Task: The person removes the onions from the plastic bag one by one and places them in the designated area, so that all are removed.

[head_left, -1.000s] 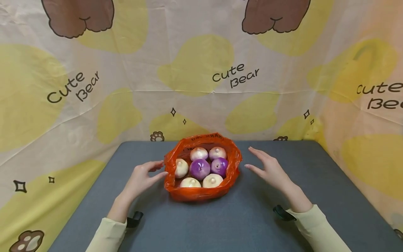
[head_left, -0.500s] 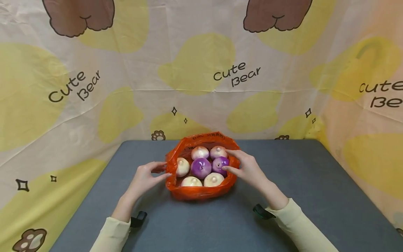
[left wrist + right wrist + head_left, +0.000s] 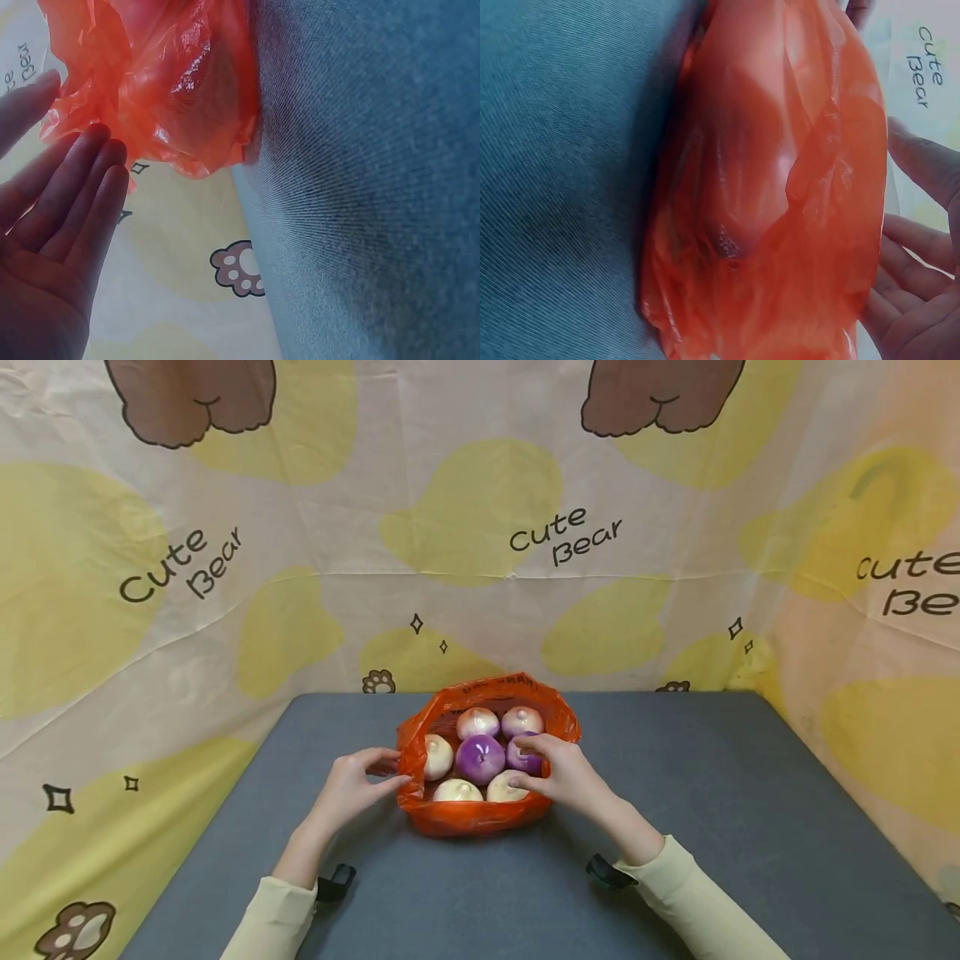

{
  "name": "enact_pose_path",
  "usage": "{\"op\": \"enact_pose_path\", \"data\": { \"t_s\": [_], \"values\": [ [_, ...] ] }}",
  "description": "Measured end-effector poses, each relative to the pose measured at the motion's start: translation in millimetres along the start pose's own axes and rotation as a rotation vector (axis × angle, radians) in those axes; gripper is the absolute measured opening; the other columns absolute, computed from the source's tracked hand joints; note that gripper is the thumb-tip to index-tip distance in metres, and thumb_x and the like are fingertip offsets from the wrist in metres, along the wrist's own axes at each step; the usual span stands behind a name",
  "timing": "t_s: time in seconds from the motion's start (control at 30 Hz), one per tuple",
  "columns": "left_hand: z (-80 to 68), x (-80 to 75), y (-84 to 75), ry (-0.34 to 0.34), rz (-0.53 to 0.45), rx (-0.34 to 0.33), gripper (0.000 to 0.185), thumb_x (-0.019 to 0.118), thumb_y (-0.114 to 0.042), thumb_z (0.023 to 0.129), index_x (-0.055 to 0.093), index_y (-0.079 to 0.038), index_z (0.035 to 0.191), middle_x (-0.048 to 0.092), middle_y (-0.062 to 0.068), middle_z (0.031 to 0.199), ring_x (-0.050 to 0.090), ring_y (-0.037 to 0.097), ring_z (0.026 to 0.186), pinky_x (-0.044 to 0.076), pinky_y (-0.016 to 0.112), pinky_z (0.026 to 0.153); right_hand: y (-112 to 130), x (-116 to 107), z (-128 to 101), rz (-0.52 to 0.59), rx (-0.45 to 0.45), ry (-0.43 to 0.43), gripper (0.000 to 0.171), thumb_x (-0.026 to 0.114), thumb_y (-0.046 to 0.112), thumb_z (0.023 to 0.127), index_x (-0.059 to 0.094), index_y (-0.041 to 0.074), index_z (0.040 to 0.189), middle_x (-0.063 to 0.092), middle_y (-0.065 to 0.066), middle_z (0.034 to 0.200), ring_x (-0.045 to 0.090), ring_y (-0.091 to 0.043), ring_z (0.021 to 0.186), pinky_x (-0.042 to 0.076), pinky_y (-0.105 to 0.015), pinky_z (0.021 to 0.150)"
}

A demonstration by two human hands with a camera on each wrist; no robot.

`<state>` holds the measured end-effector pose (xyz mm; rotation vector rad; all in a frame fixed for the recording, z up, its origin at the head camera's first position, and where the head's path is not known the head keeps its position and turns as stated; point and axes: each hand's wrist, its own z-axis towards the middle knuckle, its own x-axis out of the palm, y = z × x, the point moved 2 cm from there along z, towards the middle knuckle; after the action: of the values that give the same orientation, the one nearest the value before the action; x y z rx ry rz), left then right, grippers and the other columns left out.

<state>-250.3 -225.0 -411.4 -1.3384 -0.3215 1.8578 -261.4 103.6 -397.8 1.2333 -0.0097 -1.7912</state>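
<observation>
An orange plastic bag (image 3: 472, 820) stands with its mouth spread wide and its rim rolled down. Inside lie several onions: a purple onion (image 3: 480, 760) in the centre, another purple onion (image 3: 516, 754) partly covered by fingers, two pinkish onions at the back, and cream ones at the left and front. My left hand (image 3: 352, 781) is at the bag's left rim, fingertips against the plastic; the left wrist view shows its fingers fairly straight, thumb apart. Over the right part of the mouth reaches my right hand (image 3: 570, 777), thumb by the front cream onion (image 3: 504, 787), fingers spread apart.
The bag stands on a grey cloth-covered table (image 3: 480, 893), toward its far edge. A printed yellow and white curtain (image 3: 465, 510) hangs behind and at both sides. A dark strap (image 3: 335, 883) is on my left wrist, another dark strap (image 3: 609, 872) on my right.
My right hand has come leftward from beside the bag, over its right rim, and then a little nearer the front onion. My left hand has stayed at the left rim.
</observation>
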Motion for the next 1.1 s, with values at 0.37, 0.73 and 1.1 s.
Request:
{"op": "enact_pose_path", "data": {
  "t_s": [0.37, 0.73, 1.1],
  "values": [
    [-0.2, 3.6, 1.6, 0.004, -0.004, -0.023, 0.029, 0.079, -0.023, 0.077, 0.069, -0.010, 0.101, 0.071, 0.001, 0.091, 0.066, 0.010, 0.076, 0.056, 0.036, 0.072, -3, 7, -7, -0.003, 0.046, 0.075, 0.058, 0.083, 0.029, 0.072, 0.062, 0.004, 0.121, 0.066, -0.008, 0.117, 0.064, -0.021, 0.103, 0.051, -0.037, 0.090],
    [-0.9, 4.9, 4.7, 0.013, -0.032, -0.066, 0.028, 0.079, -0.021, 0.078, 0.068, -0.009, 0.101, 0.071, 0.002, 0.090, 0.066, 0.010, 0.074, 0.054, 0.024, 0.069, -6, 11, -14, -0.011, 0.039, 0.113, 0.061, 0.085, 0.030, 0.069, 0.063, 0.002, 0.119, 0.067, -0.008, 0.115, 0.063, -0.022, 0.102, 0.052, -0.038, 0.089],
    [-1.9, 7.1, 6.1, 0.016, -0.081, -0.088, 0.029, 0.079, -0.020, 0.078, 0.068, -0.009, 0.102, 0.071, 0.003, 0.089, 0.066, 0.011, 0.074, 0.054, 0.023, 0.068, -10, 19, -18, -0.044, 0.016, 0.144, 0.060, 0.085, 0.028, 0.069, 0.063, 0.003, 0.118, 0.066, -0.009, 0.117, 0.061, -0.023, 0.107, 0.048, -0.043, 0.094]
  ]
}}
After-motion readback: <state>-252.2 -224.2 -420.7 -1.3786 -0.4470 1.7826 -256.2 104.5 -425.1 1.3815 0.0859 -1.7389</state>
